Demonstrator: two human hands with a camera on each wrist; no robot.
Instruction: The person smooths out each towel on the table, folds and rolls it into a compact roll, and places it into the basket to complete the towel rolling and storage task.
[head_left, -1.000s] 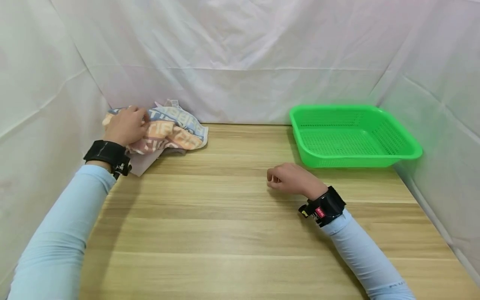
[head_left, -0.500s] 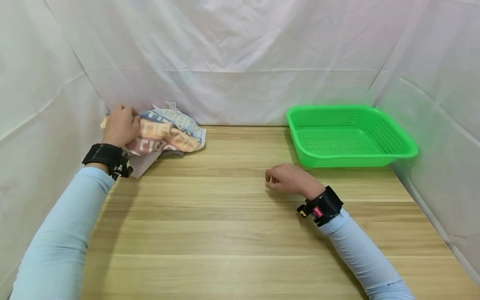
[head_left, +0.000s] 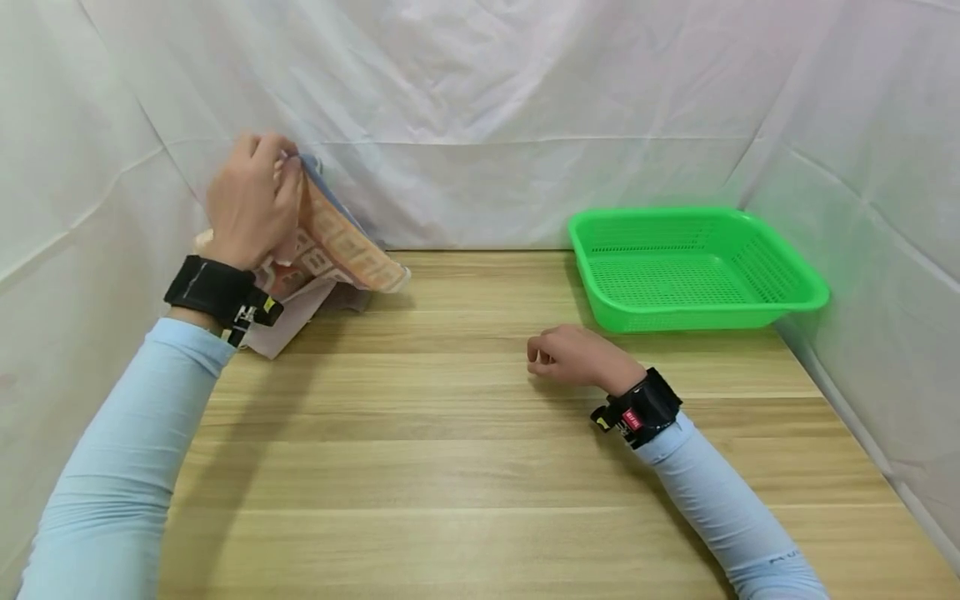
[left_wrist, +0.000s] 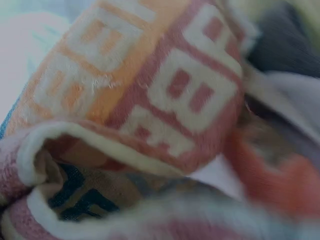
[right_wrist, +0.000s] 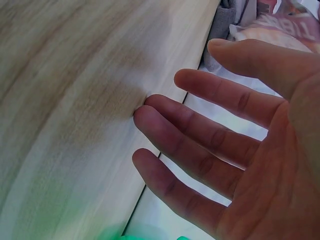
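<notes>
At the back left of the table, my left hand (head_left: 251, 204) pinches a lettered towel (head_left: 337, 237) in orange, dusky red and blue and holds it partly raised. The towel's right corner hangs low near the tabletop. Its cloth, with a pale hem, fills most of the left wrist view (left_wrist: 190, 90). Under it lie a pale folded cloth (head_left: 288, 325) and a grey cloth (head_left: 348, 297), partly hidden. My right hand (head_left: 581, 358) rests at the table's middle right, holding nothing; the right wrist view shows its fingers (right_wrist: 175, 130) loosely bent and spread.
A green plastic basket (head_left: 705, 312) with perforated walls stands at the back right, beyond my right hand. White curtains (head_left: 480, 125) close off the back and both sides of the wooden table (head_left: 450, 467).
My left hand has taken hold of the towel and lifted it upward, pulling it off the cloths beneath. The right hand stays in place.
</notes>
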